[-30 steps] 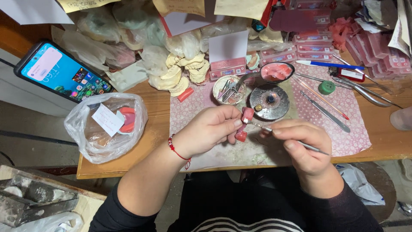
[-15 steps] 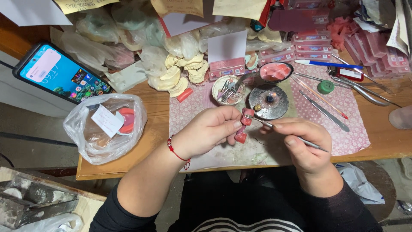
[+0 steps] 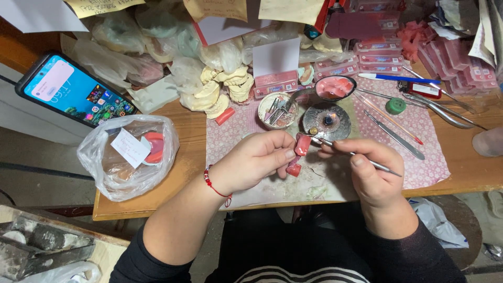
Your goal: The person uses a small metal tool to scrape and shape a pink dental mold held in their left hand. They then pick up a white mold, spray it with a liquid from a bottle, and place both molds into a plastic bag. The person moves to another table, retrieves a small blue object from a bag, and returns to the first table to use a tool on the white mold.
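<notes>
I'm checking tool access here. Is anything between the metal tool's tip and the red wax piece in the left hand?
Nothing visible. The metal tool in the right hand reaches the red wax piece, held by the left hand, unobstructed.

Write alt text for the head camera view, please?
A person's left hand holds a small red wax piece while the right hand touches a thin metal tool to it, above a cluttered wooden workbench with a phone.

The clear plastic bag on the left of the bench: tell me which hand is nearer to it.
Left. The left hand, holding a pink wax piece, sits just right of the clear plastic bag. The right hand, holding a metal tool, is farther right, beyond the left hand.
</notes>
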